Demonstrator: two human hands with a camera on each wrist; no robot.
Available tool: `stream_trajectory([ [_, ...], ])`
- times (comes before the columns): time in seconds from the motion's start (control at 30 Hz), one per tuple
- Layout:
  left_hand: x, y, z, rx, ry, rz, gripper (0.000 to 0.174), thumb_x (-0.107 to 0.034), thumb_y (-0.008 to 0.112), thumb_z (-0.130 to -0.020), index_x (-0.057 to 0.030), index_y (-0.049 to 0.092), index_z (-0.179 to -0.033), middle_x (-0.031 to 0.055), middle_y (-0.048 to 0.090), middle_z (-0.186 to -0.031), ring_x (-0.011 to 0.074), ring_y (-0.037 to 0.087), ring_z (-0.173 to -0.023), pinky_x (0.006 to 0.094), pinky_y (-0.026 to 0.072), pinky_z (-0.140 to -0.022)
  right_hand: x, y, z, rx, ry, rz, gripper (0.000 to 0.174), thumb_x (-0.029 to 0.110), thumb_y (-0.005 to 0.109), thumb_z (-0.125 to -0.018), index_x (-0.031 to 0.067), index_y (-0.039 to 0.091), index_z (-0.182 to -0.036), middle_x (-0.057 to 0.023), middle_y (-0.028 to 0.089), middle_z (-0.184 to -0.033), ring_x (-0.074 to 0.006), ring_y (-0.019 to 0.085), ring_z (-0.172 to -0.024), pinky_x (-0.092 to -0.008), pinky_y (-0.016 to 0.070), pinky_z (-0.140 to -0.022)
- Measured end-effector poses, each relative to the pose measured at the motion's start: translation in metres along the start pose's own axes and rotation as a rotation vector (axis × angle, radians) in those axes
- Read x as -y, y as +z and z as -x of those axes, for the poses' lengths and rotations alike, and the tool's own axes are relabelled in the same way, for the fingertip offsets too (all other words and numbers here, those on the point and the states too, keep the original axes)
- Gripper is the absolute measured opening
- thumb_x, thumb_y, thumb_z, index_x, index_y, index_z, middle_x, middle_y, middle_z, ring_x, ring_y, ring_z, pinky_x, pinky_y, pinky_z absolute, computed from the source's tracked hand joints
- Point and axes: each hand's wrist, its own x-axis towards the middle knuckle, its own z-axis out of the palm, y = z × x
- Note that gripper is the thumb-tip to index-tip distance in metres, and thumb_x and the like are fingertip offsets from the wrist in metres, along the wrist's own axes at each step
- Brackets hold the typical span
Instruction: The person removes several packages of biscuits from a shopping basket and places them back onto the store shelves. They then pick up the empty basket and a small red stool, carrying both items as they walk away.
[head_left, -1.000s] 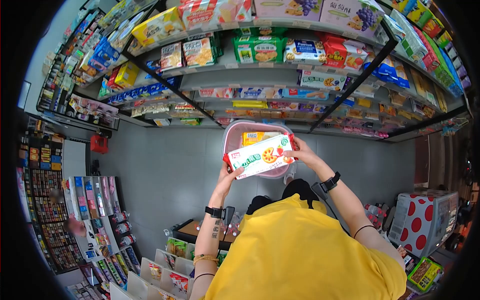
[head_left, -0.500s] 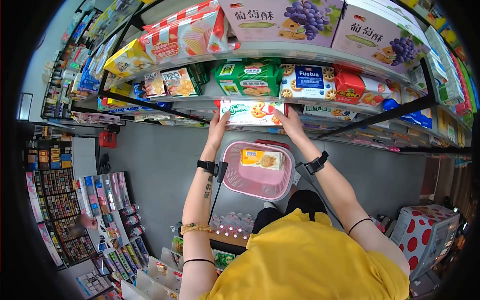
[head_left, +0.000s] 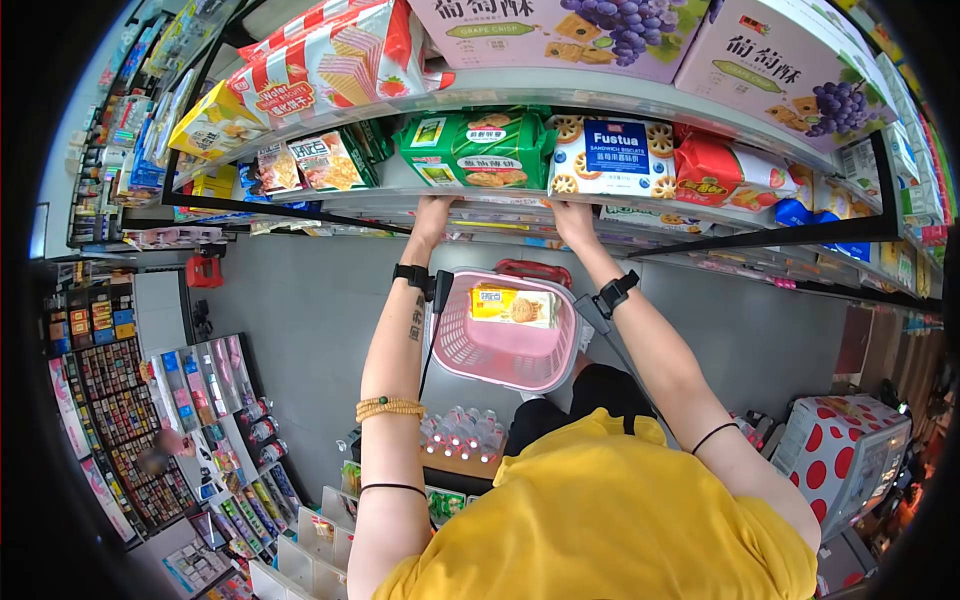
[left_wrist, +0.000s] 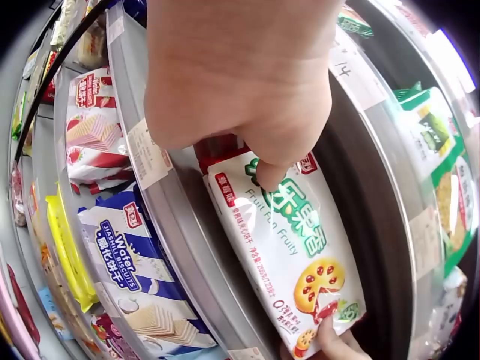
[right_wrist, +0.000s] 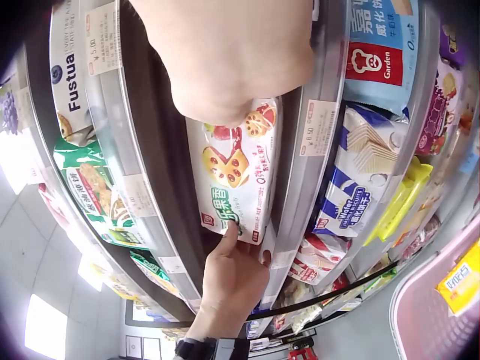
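Observation:
Both hands reach in under a shelf edge and hold a white biscuit pack (left_wrist: 289, 247) with green lettering and a round fruit biscuit printed on it. My left hand (head_left: 431, 222) grips one end, its thumb (left_wrist: 271, 174) lying over the printed face. At the opposite end is my right hand (head_left: 575, 224), with its thumb (left_wrist: 328, 336) on the front. The right wrist view shows the left hand (right_wrist: 234, 274) pinching the far end. The pack lies along a dark shelf (right_wrist: 161, 150), close behind its price-tag edge; from the head view it is mostly hidden by the shelf above.
A pink basket (head_left: 505, 375) stands on the floor below, with a yellow and white biscuit pack (head_left: 513, 307) in it. Over the hands sit a green biscuit pack (head_left: 475, 150) and a blue and white sandwich biscuit pack (head_left: 612, 158). Wafer packs (left_wrist: 142, 262) fill the tier underneath.
Both hands have carried the white biscuit pack from above the basket forward to the shelf and in under the upper tier. The head view has moved closer to the shelves.

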Motion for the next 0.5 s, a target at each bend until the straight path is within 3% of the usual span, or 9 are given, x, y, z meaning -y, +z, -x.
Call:
stream_trajectory([
  [0.07,-0.002,0.007,0.003,-0.032,0.034,0.003,0.021,-0.009,0.06,-0.087,0.0055,0.066,-0.101,0.0093,0.069,-0.095,0.0189,0.061,-0.09,0.0321,0.0461,-0.086,-0.002,-0.001,-0.002,-0.007,0.007,0.059,0.037,0.021,0.065,-0.086,-0.0026,0.06,-0.114,-0.022,0.063,-0.115,-0.0384,0.059,-0.108,-0.0412,0.0449,-0.091],
  [0.17,0.009,0.007,0.003,0.019,0.019,0.035,0.02,-0.007,0.06,-0.088,0.0055,0.065,-0.102,0.0095,0.069,-0.097,0.0191,0.061,-0.091,0.0327,0.0466,-0.086,-0.013,0.005,-0.002,-0.056,-0.042,0.058,0.034,0.018,0.062,-0.089,-0.0054,0.057,-0.113,-0.0208,0.063,-0.113,-0.0333,0.059,-0.106,-0.0377,0.0442,-0.091],
  [0.2,0.009,0.007,0.004,0.037,-0.018,0.067,0.025,-0.004,0.06,-0.088,0.005,0.061,-0.111,0.011,0.066,-0.107,0.0199,0.06,-0.096,0.0323,0.0467,-0.087,-0.004,0.0,0.0,-0.05,-0.015,0.024,0.033,0.015,0.065,-0.087,-0.0051,0.057,-0.112,-0.0191,0.064,-0.108,-0.0291,0.061,-0.099,-0.0359,0.0453,-0.088],
  [0.3,0.007,0.011,0.012,0.038,0.064,0.09,0.037,-0.002,0.06,-0.087,0.0038,0.052,-0.123,0.0122,0.06,-0.119,0.0208,0.058,-0.104,0.0321,0.0452,-0.091,-0.003,-0.002,0.007,-0.037,0.073,-0.059,0.034,0.012,0.069,-0.083,-0.0043,0.058,-0.111,-0.0166,0.065,-0.103,-0.0238,0.062,-0.093,-0.0346,0.0462,-0.084],
  [0.4,0.004,0.014,0.018,0.022,0.094,0.091,0.05,-0.002,0.064,-0.085,0.0025,0.043,-0.13,0.0133,0.056,-0.126,0.0218,0.055,-0.11,0.0323,0.0429,-0.095,0.009,0.001,0.013,-0.189,0.124,-0.154,0.033,0.008,0.071,-0.076,-0.0041,0.061,-0.105,-0.0211,0.067,-0.102,-0.032,0.065,-0.098,-0.0368,0.0479,-0.084],
  [0.5,0.021,0.009,0.014,0.033,0.194,-0.061,0.055,-0.003,0.067,-0.082,0.0023,0.043,-0.13,0.0138,0.056,-0.126,0.0222,0.054,-0.111,0.0326,0.0411,-0.097,0.016,-0.004,0.015,-0.201,0.152,-0.118,0.036,0.006,0.071,-0.075,-0.0054,0.06,-0.107,-0.023,0.066,-0.101,-0.033,0.064,-0.098,-0.0375,0.0475,-0.085],
])
